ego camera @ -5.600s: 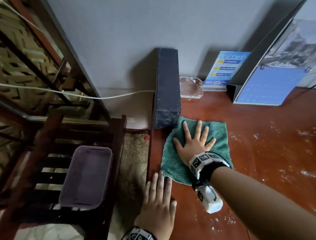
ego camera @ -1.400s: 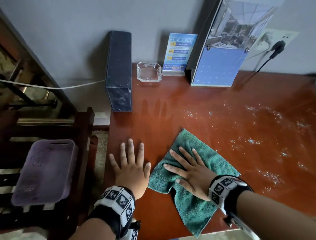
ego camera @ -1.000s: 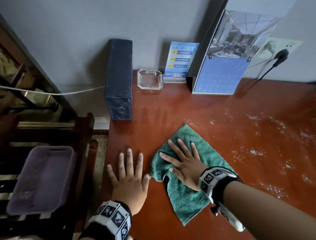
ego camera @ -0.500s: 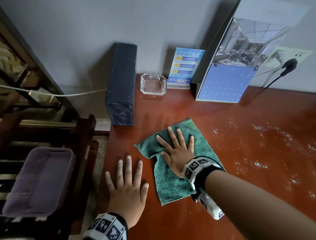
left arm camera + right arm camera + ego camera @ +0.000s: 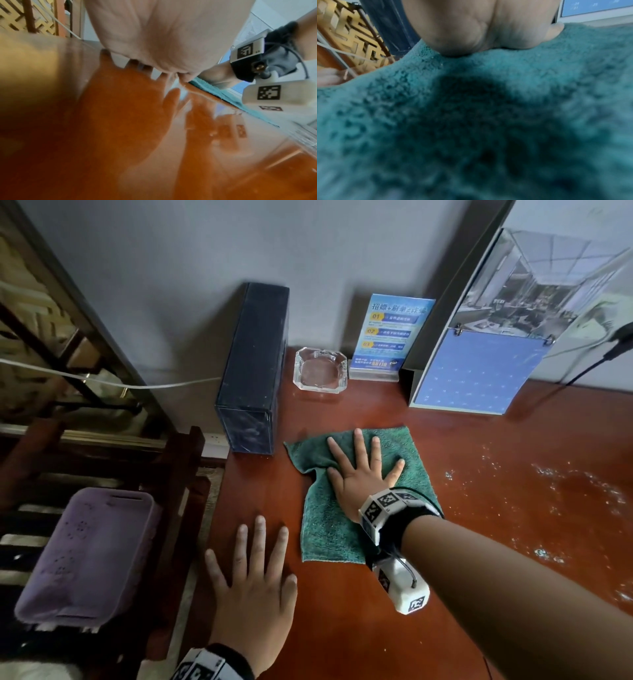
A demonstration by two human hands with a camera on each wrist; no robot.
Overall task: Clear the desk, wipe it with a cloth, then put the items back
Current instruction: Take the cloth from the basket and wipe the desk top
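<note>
Green cloth (image 5: 325,529) flat on the tabletop (image 5: 479,433), toward its left side, far-left corner rumpled into a fold. Pressed down by the right hand (image 5: 363,474): palm flat on the far half of the cloth, fingers straight and spread, gripping nothing. From the right wrist, heel of that palm sunk into the pile, with green terry across nearly the whole view.

Left hand (image 5: 253,587) just beside the near-left corner of the cloth, apart from it, flat on bare wood with fingers straight and splayed, holding nothing. Mirrored in the glossy surface in the left-wrist view.

Beyond the cloth, a dark box (image 5: 253,371) on end at the far-left corner of the tabletop, close to the rumpled corner but not touching. Right of the box, along the wall: a glass ashtray (image 5: 320,368), then a blue sign (image 5: 387,333) in a clear stand, then a blue calendar (image 5: 479,371) propped upright.

Pale wet speckles (image 5: 565,481) across the wood to the right of the cloth.

Off the left edge, a wooden chair (image 5: 178,474) with a purple basket (image 5: 85,553) on its seat. White cable (image 5: 102,381) strung along behind the chair. Black plug (image 5: 616,347) at the far right.
</note>
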